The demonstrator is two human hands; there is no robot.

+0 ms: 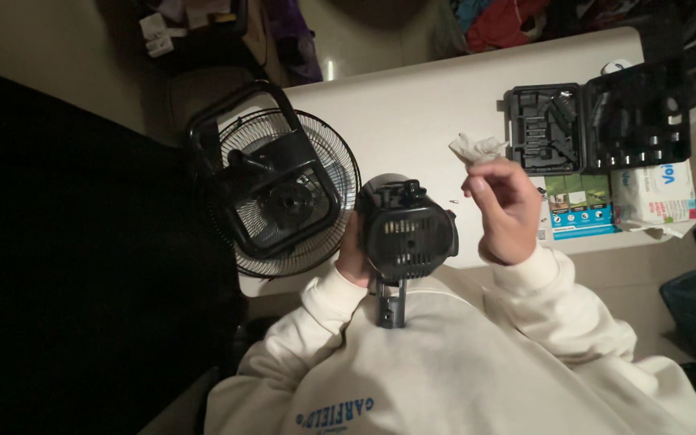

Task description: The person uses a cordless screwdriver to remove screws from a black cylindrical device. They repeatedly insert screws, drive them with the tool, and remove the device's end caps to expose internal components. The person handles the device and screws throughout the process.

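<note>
- Left hand: wrapped around the side of a black fan motor housing, held up over the table edge, close to the chest; vented back cover facing the camera, short stem pointing down toward the sweatshirt.
- Right hand: raised beside the housing, fingertips pinching a crumpled white tissue; not touching the housing.
- Fan grille with black frame: lying at the left end of the white table, just beside the housing.
- Open black tool case, white wipes pack, printed leaflet: at the right end, well apart.
- Handling judgement: housing rigid, probably dense from the motor inside; smooth plastic, likely slick if dusty. Firmest hold around the body or stem; vents and front knob look more breakable.
- Tissue: soft, weightless, tears easily.
</note>
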